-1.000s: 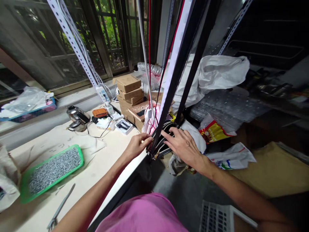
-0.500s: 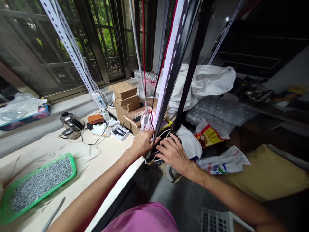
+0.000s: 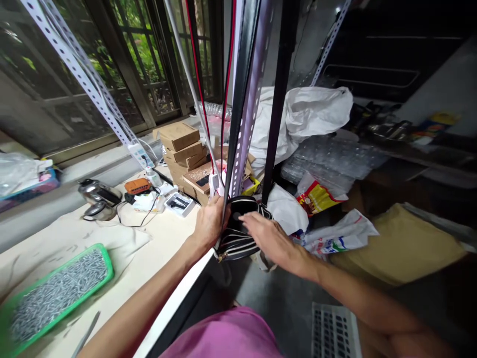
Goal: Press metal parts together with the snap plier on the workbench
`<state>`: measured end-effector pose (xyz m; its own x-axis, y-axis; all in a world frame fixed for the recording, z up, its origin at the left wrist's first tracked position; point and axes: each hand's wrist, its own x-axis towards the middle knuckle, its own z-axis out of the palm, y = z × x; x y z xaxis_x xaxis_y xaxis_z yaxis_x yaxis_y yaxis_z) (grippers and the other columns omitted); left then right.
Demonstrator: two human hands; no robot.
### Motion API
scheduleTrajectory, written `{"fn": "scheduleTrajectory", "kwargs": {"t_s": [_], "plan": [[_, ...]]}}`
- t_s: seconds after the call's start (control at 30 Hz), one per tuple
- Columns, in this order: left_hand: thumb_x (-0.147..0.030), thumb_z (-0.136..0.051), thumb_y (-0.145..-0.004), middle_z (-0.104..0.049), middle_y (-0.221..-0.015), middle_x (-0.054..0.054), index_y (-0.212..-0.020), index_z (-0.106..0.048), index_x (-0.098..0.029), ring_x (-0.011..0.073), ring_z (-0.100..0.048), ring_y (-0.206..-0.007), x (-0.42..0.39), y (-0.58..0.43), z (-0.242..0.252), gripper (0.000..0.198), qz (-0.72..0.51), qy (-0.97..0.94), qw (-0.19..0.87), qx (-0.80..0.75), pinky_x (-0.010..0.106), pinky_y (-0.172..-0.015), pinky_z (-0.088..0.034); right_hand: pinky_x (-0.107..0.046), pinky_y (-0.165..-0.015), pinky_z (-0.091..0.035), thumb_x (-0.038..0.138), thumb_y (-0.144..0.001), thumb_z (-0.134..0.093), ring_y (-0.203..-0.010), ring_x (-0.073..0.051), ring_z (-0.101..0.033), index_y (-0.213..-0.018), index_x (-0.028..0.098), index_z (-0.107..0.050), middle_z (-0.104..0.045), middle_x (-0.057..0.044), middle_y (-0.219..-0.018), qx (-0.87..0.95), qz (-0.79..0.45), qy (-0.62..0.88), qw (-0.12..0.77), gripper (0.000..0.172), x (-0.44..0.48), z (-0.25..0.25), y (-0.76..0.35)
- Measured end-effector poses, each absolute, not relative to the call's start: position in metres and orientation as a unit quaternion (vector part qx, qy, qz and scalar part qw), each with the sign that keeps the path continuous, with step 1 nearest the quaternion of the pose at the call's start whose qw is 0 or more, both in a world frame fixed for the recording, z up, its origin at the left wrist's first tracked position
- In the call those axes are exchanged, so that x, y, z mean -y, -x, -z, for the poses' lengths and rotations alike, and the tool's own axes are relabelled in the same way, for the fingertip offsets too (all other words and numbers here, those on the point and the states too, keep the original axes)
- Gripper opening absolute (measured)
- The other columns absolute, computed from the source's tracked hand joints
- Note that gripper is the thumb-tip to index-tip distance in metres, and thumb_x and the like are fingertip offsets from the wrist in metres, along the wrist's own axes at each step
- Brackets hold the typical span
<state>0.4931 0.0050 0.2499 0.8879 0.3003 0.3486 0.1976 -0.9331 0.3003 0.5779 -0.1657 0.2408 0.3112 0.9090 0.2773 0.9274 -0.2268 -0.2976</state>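
A black bag [image 3: 238,251] with white trim hangs by long black straps beside the table's edge, its top open toward me. My left hand [image 3: 210,221] is closed on the bag's left rim, next to the strap. Over the bag's opening, on its right side, is my right hand [image 3: 270,238], fingers stretched toward the dark inside. A small round grey thing [image 3: 237,216] shows inside the bag near those fingertips; I cannot make out what it is. Nothing is visibly held by my right hand.
On the table [image 3: 160,253] are a green tray [image 3: 108,263] of small metal pieces, a metal kettle [image 3: 99,191], an orange case [image 3: 137,186] and stacked cardboard boxes [image 3: 181,136]. A perforated metal post [image 3: 248,104] rises behind the bag. Plastic bags lie right; a crate [image 3: 335,330] stands below.
The view has shifted, so the surroundings sit further left. The bag's opening shows wider now, and my right hand has turned, its fingers closer together over the opening.
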Motion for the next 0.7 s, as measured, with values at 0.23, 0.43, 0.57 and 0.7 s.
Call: {"fn": "scheduleTrajectory", "kwargs": {"t_s": [0.23, 0.43, 0.57, 0.7], "plan": [[-0.022, -0.045, -0.096, -0.063, -0.09, 0.006, -0.098, -0.061, -0.018, 0.0181, -0.062, -0.076, -0.005, -0.49, -0.243, 0.017, -0.233, -0.953, 0.146, -0.128, 0.027, -0.068, -0.046, -0.028, -0.066, -0.041, 0.023, -0.096, -0.049, -0.082, -0.02, -0.064, -0.092, 0.015, -0.066, -0.066, -0.009, -0.096, 0.605, -0.06, 0.794, 0.015, 0.018, 0.137, -0.255, -0.603], [-0.022, -0.044, -0.098, -0.064, -0.091, 0.006, -0.094, -0.063, -0.017, 0.0167, -0.061, -0.081, -0.01, -0.492, -0.247, 0.02, -0.226, -0.95, 0.207, -0.068, 0.026, -0.072, -0.046, -0.03, -0.067, -0.041, 0.014, -0.095, -0.044, -0.079, -0.019, -0.061, -0.092, 0.017, -0.067, -0.066, -0.007, -0.086, 0.681, -0.057, 0.729, -0.04, 0.024, 0.122, -0.249, -0.603], [-0.025, -0.044, -0.098, -0.063, -0.089, 0.006, -0.091, -0.065, -0.017, 0.0173, -0.061, -0.081, -0.01, -0.494, -0.246, 0.023, -0.205, -0.946, 0.245, -0.047, 0.027, -0.073, -0.047, -0.03, -0.072, -0.044, 0.01, -0.092, -0.045, -0.079, -0.018, -0.058, -0.093, 0.018, -0.067, -0.068, -0.005, -0.088, 0.754, -0.026, 0.655, -0.025, 0.024, 0.107, -0.235, -0.603], [-0.027, -0.042, -0.099, -0.063, -0.088, 0.006, -0.094, -0.065, -0.018, 0.0171, -0.06, -0.079, -0.008, -0.493, -0.25, 0.026, -0.195, -0.945, 0.258, -0.054, 0.027, -0.073, -0.048, -0.034, -0.074, -0.045, 0.007, -0.087, -0.046, -0.079, -0.02, -0.057, -0.089, 0.017, -0.068, -0.068, -0.008, -0.086, 0.765, 0.0, 0.644, -0.026, 0.024, 0.096, -0.223, -0.6]]}}
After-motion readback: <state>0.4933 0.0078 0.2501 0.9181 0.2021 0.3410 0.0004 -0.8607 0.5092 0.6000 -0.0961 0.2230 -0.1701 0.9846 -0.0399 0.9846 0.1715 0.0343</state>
